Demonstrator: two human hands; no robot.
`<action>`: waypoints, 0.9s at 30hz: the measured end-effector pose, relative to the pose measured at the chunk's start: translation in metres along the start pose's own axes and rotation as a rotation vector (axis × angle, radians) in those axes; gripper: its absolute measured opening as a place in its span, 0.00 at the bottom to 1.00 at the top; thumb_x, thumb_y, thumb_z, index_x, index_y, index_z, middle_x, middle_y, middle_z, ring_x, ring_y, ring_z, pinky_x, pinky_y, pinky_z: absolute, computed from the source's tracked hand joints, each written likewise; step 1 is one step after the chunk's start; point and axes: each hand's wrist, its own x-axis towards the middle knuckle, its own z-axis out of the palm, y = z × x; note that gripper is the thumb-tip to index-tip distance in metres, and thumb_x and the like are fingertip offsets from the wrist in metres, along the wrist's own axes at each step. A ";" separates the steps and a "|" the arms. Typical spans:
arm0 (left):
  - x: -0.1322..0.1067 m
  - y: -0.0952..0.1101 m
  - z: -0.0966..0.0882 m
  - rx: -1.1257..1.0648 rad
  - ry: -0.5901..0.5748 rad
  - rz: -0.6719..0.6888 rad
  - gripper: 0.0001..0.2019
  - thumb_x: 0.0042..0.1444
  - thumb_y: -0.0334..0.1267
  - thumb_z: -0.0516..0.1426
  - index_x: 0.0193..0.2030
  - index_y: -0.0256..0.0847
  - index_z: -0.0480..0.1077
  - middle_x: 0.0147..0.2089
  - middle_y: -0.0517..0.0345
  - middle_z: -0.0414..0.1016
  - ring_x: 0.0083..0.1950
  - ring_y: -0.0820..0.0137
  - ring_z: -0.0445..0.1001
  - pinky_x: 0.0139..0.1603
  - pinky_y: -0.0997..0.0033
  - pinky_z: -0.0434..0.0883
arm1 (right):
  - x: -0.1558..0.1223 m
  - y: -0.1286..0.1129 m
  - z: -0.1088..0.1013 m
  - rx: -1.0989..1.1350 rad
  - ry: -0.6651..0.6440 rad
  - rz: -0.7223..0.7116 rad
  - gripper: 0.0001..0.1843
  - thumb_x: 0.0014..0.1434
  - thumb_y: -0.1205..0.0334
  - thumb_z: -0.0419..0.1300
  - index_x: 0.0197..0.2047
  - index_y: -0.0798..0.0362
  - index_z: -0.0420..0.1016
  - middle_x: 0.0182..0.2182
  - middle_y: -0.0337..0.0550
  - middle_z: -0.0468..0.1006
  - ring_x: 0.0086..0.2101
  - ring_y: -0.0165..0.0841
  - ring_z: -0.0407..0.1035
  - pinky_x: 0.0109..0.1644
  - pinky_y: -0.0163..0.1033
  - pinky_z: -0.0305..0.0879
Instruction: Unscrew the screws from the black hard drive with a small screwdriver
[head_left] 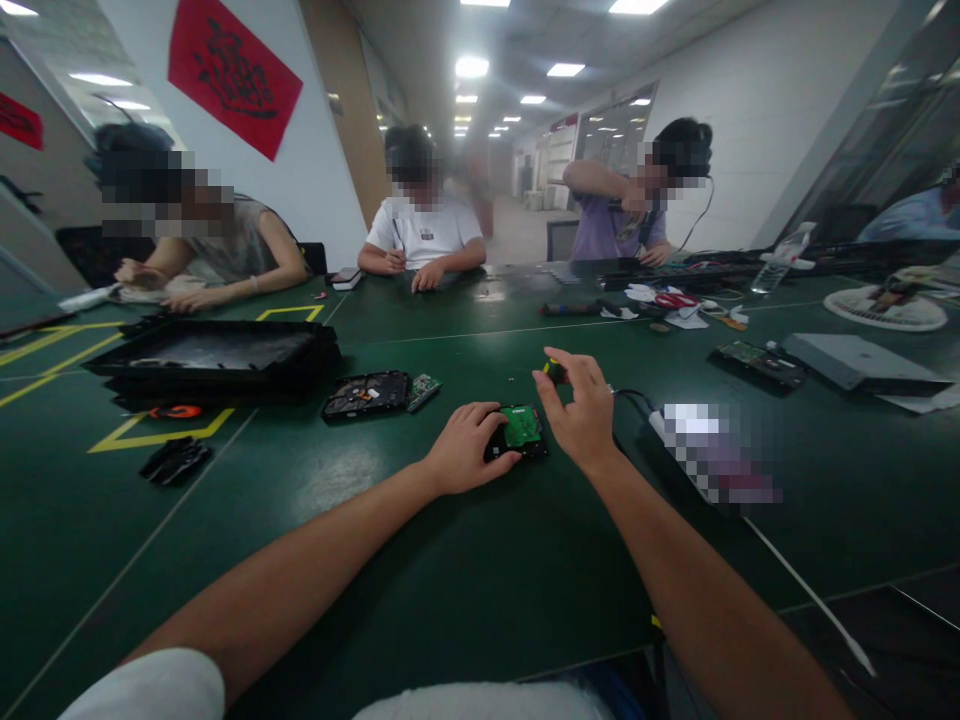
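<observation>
A hard drive [523, 428] with its green circuit board facing up lies on the green table in front of me. My left hand [469, 448] grips its left side, fingers along the far edge and thumb along the near one. Just above the drive's right end, my right hand [583, 408] pinches the yellow and black handle of a screwdriver [553, 371] between thumb and fingers. The screwdriver's shaft and tip cannot be made out. Left of my hands sits an opened hard drive [367, 394], beside a small loose circuit board [424, 392].
Stacked black trays [210, 350] and a crumpled black item [176, 461] occupy the left. A cabled phone-like device [705, 455], another drive [757, 366] and a grey metal box [866, 362] lie right. Several people sit across the table; a water bottle [782, 260] stands far right.
</observation>
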 end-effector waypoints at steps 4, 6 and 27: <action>0.000 0.000 0.000 0.005 0.000 -0.003 0.27 0.62 0.58 0.60 0.60 0.43 0.69 0.65 0.41 0.70 0.66 0.48 0.69 0.67 0.41 0.67 | -0.002 0.001 0.003 0.033 -0.006 0.028 0.20 0.72 0.54 0.54 0.65 0.47 0.68 0.49 0.50 0.79 0.45 0.41 0.76 0.52 0.52 0.75; 0.000 -0.001 0.001 0.006 0.000 -0.001 0.28 0.61 0.59 0.60 0.60 0.43 0.69 0.65 0.41 0.70 0.66 0.48 0.69 0.67 0.41 0.67 | -0.002 0.002 0.004 0.045 0.013 0.039 0.19 0.71 0.53 0.56 0.62 0.48 0.69 0.49 0.50 0.78 0.43 0.41 0.76 0.49 0.51 0.76; 0.000 0.000 -0.001 0.009 -0.011 -0.003 0.28 0.62 0.59 0.60 0.61 0.43 0.69 0.65 0.41 0.70 0.66 0.48 0.69 0.67 0.40 0.67 | -0.001 0.002 0.003 0.036 0.027 0.013 0.17 0.69 0.53 0.59 0.58 0.48 0.69 0.50 0.51 0.74 0.46 0.42 0.73 0.48 0.51 0.76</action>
